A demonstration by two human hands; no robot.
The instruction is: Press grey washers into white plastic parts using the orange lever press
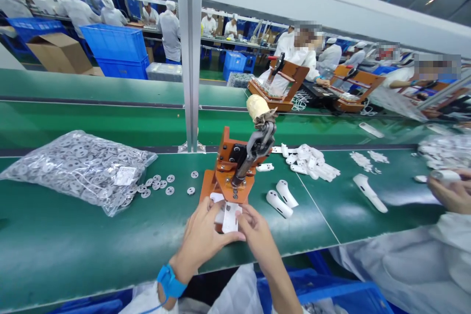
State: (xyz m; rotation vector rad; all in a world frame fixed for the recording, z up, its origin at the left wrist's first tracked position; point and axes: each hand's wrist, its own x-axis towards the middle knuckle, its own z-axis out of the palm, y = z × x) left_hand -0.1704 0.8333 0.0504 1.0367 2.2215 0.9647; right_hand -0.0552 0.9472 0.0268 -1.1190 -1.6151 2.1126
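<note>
A white plastic part (231,218) sits low at the front of an orange toggle-clamp press (235,171), under its clamp head. My right hand (254,228) grips this part from the right, thumb and fingers against its edge. From the left, my left hand (206,225) closes on a white plastic piece (218,201) beside it; the fingers partly cover it. A blue wrist strap (171,282) circles my left wrist. Two white curved shells (281,201) lie right of the press. Grey metal discs (170,190) are scattered on its left.
A clear bag of grey discs (81,169) lies at the left. Behind the press on the right is a pile of white parts (311,161). A co-worker's hand (451,191) holds a white piece at the right edge. A metal post (191,59) rises behind the bench.
</note>
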